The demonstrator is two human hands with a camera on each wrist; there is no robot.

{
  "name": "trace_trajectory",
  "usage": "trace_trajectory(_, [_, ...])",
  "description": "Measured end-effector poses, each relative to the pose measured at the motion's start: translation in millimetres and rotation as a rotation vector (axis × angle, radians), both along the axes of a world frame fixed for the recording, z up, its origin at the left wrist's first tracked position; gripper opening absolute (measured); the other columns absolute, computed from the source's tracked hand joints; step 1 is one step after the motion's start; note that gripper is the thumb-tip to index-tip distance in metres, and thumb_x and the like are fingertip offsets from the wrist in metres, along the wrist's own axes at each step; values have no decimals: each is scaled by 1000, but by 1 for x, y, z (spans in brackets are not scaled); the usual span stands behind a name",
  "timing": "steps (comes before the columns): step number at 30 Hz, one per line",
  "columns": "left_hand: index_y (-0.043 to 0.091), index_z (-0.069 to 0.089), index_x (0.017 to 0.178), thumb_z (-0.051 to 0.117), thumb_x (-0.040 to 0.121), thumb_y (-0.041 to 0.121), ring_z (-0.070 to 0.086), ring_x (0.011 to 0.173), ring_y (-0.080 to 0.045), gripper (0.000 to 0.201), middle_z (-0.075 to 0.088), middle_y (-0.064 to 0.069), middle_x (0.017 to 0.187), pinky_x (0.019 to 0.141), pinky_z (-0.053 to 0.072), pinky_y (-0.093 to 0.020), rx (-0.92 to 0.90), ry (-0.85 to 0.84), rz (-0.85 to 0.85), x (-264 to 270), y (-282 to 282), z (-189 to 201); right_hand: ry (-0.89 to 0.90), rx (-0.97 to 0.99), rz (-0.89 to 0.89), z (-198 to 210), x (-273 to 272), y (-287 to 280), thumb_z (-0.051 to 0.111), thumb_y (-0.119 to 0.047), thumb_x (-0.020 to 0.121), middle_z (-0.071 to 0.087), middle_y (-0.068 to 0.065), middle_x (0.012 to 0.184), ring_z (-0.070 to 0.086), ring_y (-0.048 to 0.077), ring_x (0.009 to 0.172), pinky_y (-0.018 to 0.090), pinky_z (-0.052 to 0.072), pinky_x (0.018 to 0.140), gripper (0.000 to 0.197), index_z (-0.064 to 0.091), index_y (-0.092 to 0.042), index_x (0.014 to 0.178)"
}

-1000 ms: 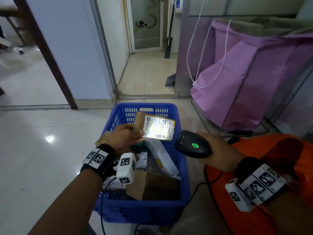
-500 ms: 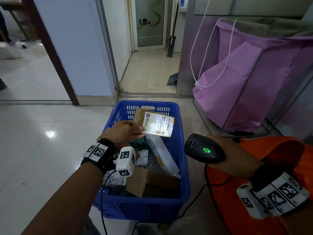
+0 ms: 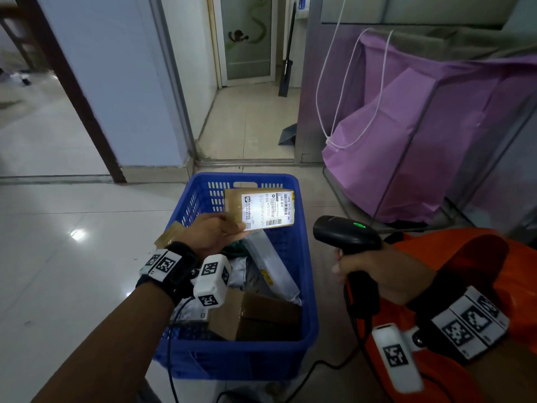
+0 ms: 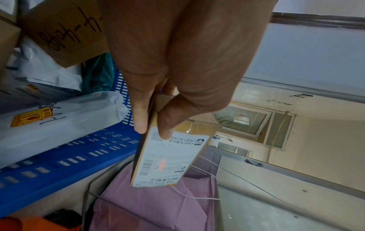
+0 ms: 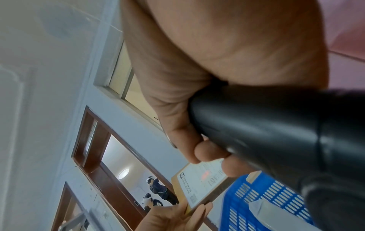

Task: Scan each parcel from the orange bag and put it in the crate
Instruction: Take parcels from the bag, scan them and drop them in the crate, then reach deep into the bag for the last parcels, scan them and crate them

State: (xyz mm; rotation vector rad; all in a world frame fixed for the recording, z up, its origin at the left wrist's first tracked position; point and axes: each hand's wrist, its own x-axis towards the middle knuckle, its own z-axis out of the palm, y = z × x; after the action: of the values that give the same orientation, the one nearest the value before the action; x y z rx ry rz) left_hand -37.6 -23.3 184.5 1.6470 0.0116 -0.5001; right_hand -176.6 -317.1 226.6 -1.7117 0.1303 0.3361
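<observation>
over the far end of the blue crate (image 3: pixel 308 286) the left hand (image 3: pixel 213 235) holds up a flat brown cardboard parcel (image 3: pixel 232 205), label side up. its white shipping label (image 3: pixel 268 209) carries barcodes, a round logo, small print too fine to read, "d123" in larger type and "140a d123-00 a4" along the right edge. in both wrist views a small red spot of light lies on the label near the barcodes. the left arm reaches forward from the near left, palm turned in; the thumb lies on the label's near left corner with the fingers under the parcel, so the hand pinches it by one end and the rest juts out to the far right, clear of the crate wall.

the right hand (image 3: pixel 377 271) is wrapped around the handle of a black barcode scanner (image 3: pixel 345 234), just right of the crate and above the orange bag (image 3: pixel 479 257). the scanner's head points toward the parcel, a green light lit on top, and the two stay apart. its black cable (image 3: pixel 305 376) runs down to the floor.

inside the crate lie a brown box (image 4: pixel 59 31) with handwriting that seems to read "11-4046", a white plastic mailer (image 4: pixel 59 125) with a yellow sticker, a green pouch and more cardboard. a purple bag (image 3: pixel 406 141) hangs in a wire frame at the far right.
</observation>
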Motion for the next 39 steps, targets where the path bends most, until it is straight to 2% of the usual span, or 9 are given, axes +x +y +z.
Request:
trace_trajectory(3, [-6,65,123,64,93,0,66,115,-26,30,68,-18,128,105,50,-40,-42,31,61,1,-3,-1,14,91,-29,3,-2,-2,66,11,74,49,19,73,49,26,66,35,45,67,10,59,10,82])
trace_trajectory(6, [-16,47,134,50,92,-15,65,97,-31,42,53,-34,139,91,58,-38,-155,89,149,2,-6,-2,86,163,-35,2,-3,-9,67,2,65,48,16,72,51,21,63,35,45,67,22,57,4,85])
trace_trajectory(12, [-18,42,139,47,95,-14,70,76,-16,44,50,-30,143,69,59,-23,-170,107,205,-2,-9,3,186,255,-61,-1,-3,-16,63,12,75,47,9,75,54,15,60,26,52,61,23,53,-7,79])
trace_trajectory(19, [-18,42,140,48,94,-15,67,82,-21,47,49,-33,143,73,60,-26,-170,148,234,-3,-11,4,215,229,-69,3,-1,-16,57,14,83,47,7,67,53,15,58,23,52,60,26,51,-9,72])
trace_trajectory(24, [-18,41,141,42,97,-13,71,70,-14,44,52,-31,142,67,58,-21,-202,172,255,-5,-15,3,248,159,-50,2,4,-8,52,13,87,45,7,69,50,14,59,21,51,57,27,49,-10,74])
trace_trajectory(30, [-15,45,138,49,95,-12,69,72,-16,44,56,-31,138,72,57,-22,71,95,223,-3,-13,1,270,178,-171,9,9,-15,55,7,90,52,4,65,53,12,56,20,53,54,21,56,-7,75])
trace_trajectory(32, [-3,56,133,60,96,8,69,86,-24,39,61,-27,132,78,57,-25,354,61,172,-4,1,0,271,165,-292,10,12,-30,59,5,90,54,6,64,56,12,53,20,54,50,18,59,-6,75])
trace_trajectory(35, [12,72,100,84,56,44,71,89,-30,56,73,-15,104,87,60,-45,723,45,182,-6,20,-5,258,76,-427,10,11,-58,62,2,90,56,7,63,59,10,44,20,54,45,17,60,-5,75])
trace_trajectory(39, [0,48,124,81,70,39,60,99,-39,74,57,-24,113,93,53,-51,1133,-180,187,-12,3,-8,259,17,-529,9,1,-104,64,-4,92,60,5,58,59,11,48,20,54,46,17,60,-5,75])
